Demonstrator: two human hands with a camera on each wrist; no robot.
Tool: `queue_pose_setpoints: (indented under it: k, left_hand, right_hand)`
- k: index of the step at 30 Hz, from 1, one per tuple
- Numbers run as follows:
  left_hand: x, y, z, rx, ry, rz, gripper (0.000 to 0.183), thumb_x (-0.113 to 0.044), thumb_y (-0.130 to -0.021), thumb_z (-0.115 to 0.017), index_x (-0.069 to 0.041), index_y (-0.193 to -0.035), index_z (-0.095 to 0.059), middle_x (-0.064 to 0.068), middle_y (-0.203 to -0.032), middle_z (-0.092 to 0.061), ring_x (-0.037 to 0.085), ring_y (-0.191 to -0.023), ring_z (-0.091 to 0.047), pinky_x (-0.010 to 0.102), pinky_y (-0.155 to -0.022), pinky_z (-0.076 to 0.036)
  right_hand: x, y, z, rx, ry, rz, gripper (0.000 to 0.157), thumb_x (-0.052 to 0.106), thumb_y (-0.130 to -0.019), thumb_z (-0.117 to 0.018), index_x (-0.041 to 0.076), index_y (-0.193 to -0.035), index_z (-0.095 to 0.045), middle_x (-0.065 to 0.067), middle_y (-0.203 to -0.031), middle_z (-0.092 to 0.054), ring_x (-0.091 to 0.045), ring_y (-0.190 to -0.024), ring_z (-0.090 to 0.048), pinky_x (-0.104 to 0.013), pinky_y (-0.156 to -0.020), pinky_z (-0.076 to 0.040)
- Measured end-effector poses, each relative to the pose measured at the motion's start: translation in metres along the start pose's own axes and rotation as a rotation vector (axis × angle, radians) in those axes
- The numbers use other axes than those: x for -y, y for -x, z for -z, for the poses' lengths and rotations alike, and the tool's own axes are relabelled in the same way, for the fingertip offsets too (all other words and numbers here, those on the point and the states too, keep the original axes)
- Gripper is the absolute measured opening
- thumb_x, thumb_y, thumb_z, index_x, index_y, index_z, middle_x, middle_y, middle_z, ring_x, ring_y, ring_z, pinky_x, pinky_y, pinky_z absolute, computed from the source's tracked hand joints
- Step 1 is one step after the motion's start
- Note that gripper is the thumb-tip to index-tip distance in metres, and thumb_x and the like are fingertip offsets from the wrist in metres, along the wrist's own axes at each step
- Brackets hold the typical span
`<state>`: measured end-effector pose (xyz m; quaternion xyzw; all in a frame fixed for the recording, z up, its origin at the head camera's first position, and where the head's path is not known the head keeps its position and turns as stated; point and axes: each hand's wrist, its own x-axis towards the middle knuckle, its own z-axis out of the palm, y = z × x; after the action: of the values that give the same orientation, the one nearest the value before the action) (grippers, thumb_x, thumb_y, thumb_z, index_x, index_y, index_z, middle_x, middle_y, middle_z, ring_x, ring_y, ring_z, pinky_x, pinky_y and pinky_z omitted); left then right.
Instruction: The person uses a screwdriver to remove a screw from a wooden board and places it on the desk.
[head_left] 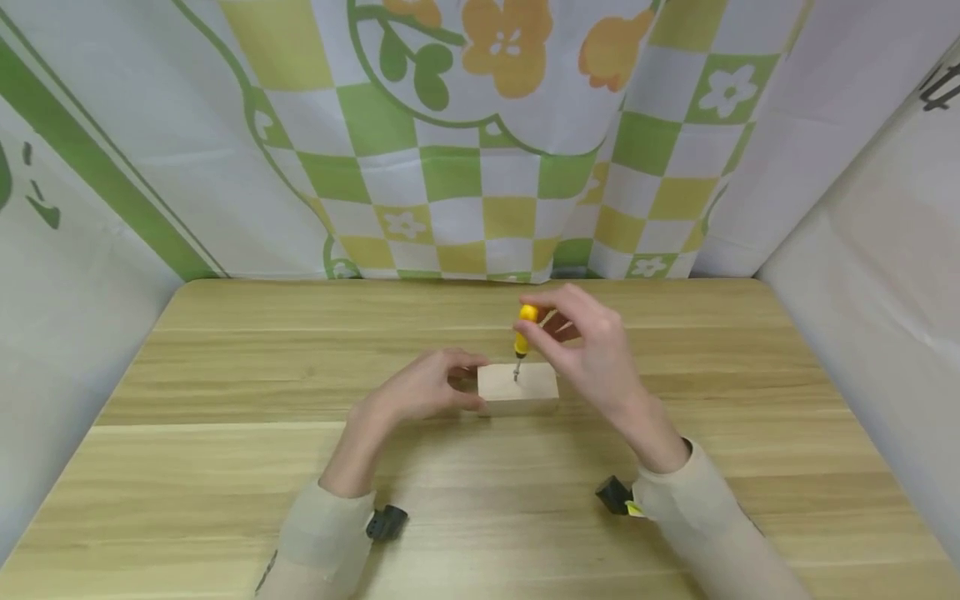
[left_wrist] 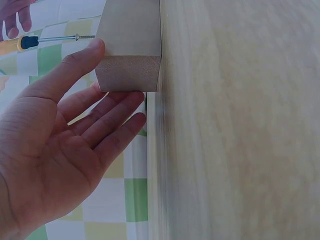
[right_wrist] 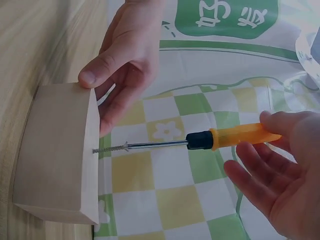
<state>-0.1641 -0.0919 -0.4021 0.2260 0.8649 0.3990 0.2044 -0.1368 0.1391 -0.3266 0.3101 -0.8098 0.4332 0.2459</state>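
Yellow-handled screwdriver (right_wrist: 206, 140) with a black collar and slim metal shaft is pinched near the end of its handle between thumb and finger of a person's right hand (head_left: 588, 346), the other fingers loosely curved beside it. Close to upright, its shaft meets the head of a small grey threaded screw (right_wrist: 111, 148), whose lower end meets the top face of a pale rectangular wooden block (head_left: 517, 393); much of the thread shows, and how deep the point sits cannot be told. The left hand (head_left: 423, 387) grips the block's left end, thumb on the near side and fingers on the far side, the palm apart from the wood. The block lies on a light wood-grain tabletop (head_left: 225, 492), just beside the left fingertips and directly below the screwdriver. Beyond the table hangs a white cloth (head_left: 453, 175) with green and yellow checks and orange flowers.
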Motion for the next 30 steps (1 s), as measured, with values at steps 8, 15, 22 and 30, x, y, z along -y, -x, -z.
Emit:
queue_pose_setpoints:
  k: [8,15,22,30]
  left_hand:
    - [-0.0004,0.0010,0.0007,-0.011,-0.007,0.005,0.065,-0.030,-0.081,-0.082,-0.011,-0.139,-0.058,0.005,-0.136,-0.062,0.021,-0.121,-0.062,0.041,-0.107,-0.048]
    - [-0.0008,0.0020,0.0008,-0.007,-0.010,0.009,0.066,-0.031,-0.082,-0.082,-0.012,-0.140,-0.057,0.006,-0.138,-0.061,0.022,-0.122,-0.062,0.042,-0.107,-0.049]
    - [-0.0023,0.0032,0.0007,-0.003,0.005,0.014,0.066,-0.031,-0.082,-0.082,-0.011,-0.140,-0.057,0.005,-0.136,-0.062,0.022,-0.121,-0.062,0.042,-0.107,-0.049]
    - [-0.0034,0.0023,0.0006,-0.006,0.008,0.003,0.065,-0.028,-0.082,-0.082,-0.010,-0.139,-0.058,0.005,-0.133,-0.064,0.020,-0.119,-0.064,0.040,-0.107,-0.049]
  right_hand:
    - [0.0030,-0.0041,0.0026,0.054,-0.017,0.074,0.031,-0.002,-0.082,-0.077,0.000,-0.112,-0.071,-0.009,-0.093,-0.073,-0.018,-0.079,-0.070,-0.021,-0.065,-0.060]
    - [0.0030,-0.0020,0.0021,0.043,-0.055,0.074,0.025,-0.006,-0.083,-0.074,0.001,-0.107,-0.072,-0.011,-0.095,-0.072,-0.017,-0.074,-0.069,-0.026,-0.065,-0.061]
    - [0.0067,-0.0004,0.0001,-0.036,0.008,0.037,0.022,0.000,-0.081,-0.080,0.002,-0.102,-0.073,-0.009,-0.094,-0.061,-0.016,-0.069,-0.066,-0.024,-0.065,-0.060]
    - [0.0088,-0.0007,0.0032,-0.023,0.033,0.035,0.024,-0.002,-0.082,-0.078,0.001,-0.105,-0.073,-0.009,-0.094,-0.066,-0.017,-0.081,-0.068,-0.024,-0.067,-0.061]
